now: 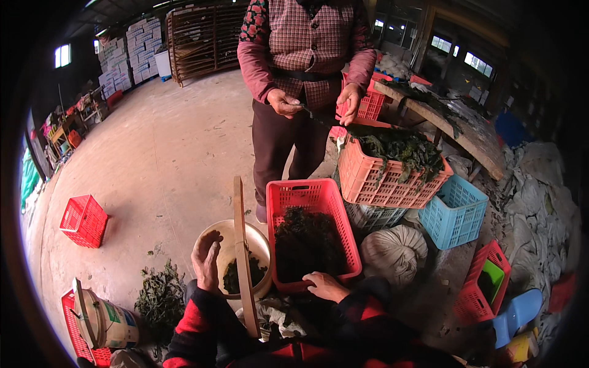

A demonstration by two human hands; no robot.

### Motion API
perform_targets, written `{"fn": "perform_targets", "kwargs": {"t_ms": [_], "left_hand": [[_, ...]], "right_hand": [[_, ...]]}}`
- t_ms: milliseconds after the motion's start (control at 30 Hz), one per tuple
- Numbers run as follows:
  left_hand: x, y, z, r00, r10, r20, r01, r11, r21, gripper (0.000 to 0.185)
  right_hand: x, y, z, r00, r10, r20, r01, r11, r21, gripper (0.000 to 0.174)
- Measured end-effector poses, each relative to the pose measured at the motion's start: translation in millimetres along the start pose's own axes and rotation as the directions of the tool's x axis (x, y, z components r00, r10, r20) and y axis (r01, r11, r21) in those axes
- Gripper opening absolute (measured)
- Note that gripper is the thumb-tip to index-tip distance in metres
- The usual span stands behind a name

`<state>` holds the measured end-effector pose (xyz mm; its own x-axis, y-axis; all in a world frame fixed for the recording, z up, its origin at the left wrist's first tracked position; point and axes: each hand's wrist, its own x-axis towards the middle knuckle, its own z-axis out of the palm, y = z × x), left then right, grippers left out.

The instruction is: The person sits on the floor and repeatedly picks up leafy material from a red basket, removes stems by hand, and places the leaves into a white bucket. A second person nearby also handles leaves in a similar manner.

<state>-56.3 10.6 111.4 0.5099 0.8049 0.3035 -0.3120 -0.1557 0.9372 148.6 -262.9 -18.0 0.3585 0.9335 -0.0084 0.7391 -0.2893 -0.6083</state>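
My left hand (208,266) is at the left rim of a cream plastic bucket (214,230), fingers apart and nothing visible in them. Some dark green seaweed (256,272) lies inside the bucket. A wooden bar (242,248) stretches across the bucket's top. To its right stands a red plastic crate (346,214) holding a heap of dark seaweed (313,244). Over that crate's near edge my right hand (326,286) extends its fingers to the left; what is beneath the fingers is hidden.
Across from me a person (317,50) holds a thin dark strand beside an orange crate (391,184) piled with seaweed. A blue crate (453,214) and a tied sack (395,253) stand at right. Loose seaweed (161,299) and a tipped bucket (110,322) lie at left.
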Motion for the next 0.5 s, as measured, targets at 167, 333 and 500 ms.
{"fn": "perform_targets", "kwargs": {"t_ms": [167, 333, 500], "left_hand": [[-4, 166, 33, 0.951, 0.217, 0.219, -0.208, 0.976, -0.066, 0.045], [-1, 249, 44, 0.612, 0.622, 0.489, -0.649, 0.748, -0.139, 0.053], [-21, 288, 44, 0.723, 0.603, 0.338, -0.501, 0.794, -0.345, 0.088]], "right_hand": [[10, -7, 6, 0.999, 0.004, 0.041, -0.006, 0.999, 0.054, 0.021], [11, -13, 8, 0.999, 0.003, 0.047, -0.006, 0.997, 0.071, 0.019], [10, -17, 6, 0.999, 0.002, 0.049, -0.002, 1.0, -0.001, 0.019]]}}
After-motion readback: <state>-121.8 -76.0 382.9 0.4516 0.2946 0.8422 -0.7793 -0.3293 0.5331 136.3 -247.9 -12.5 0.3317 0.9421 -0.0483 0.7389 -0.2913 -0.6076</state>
